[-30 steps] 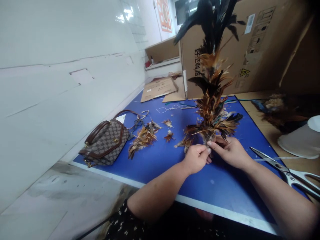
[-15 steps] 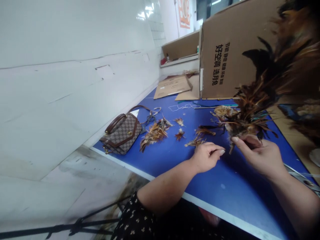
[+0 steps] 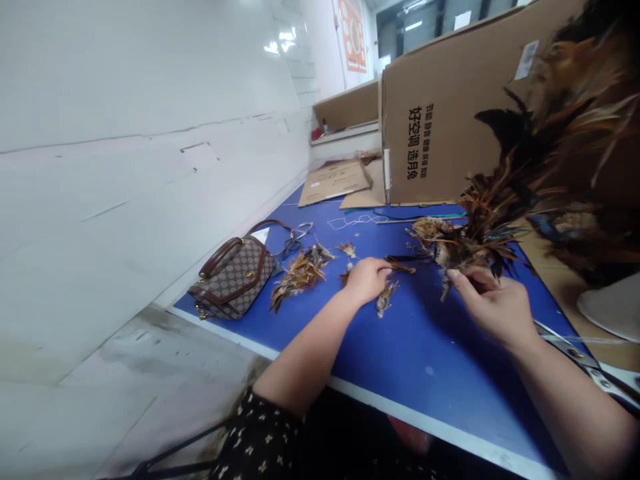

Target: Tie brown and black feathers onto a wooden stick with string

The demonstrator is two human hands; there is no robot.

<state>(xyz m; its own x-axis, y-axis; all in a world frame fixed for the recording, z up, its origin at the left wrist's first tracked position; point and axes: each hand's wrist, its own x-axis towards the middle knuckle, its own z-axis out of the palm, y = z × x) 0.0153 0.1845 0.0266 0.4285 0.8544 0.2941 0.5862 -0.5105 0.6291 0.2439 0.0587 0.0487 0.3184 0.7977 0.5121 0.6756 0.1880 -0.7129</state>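
Note:
In the head view, my right hand (image 3: 493, 303) is closed on the base of a large bundle of brown and black feathers (image 3: 493, 207), which rises toward the upper right. My left hand (image 3: 367, 280) is over the table, thumb and fingers pinched at the left part of a small dark-brown feather bunch (image 3: 404, 267). Just below it lies another small feather tuft (image 3: 385, 300). Left of my left hand rests a looser heap of orange-brown feathers (image 3: 300, 273). A small tuft (image 3: 347, 249) sits behind the hand, and one beside it is partly covered.
A patterned handbag (image 3: 233, 277) stands at the left of the blue table (image 3: 390, 373). Large scissors (image 3: 575, 353) lie by my right forearm. At the back are a tall cardboard box (image 3: 450, 133), flat cardboard (image 3: 335, 181) and white string (image 3: 350, 221).
My left hand has moved left and away from me, from beside the right hand to the small dark-brown feather bunch. My right hand still holds the large bundle. The camera view has shifted slightly.

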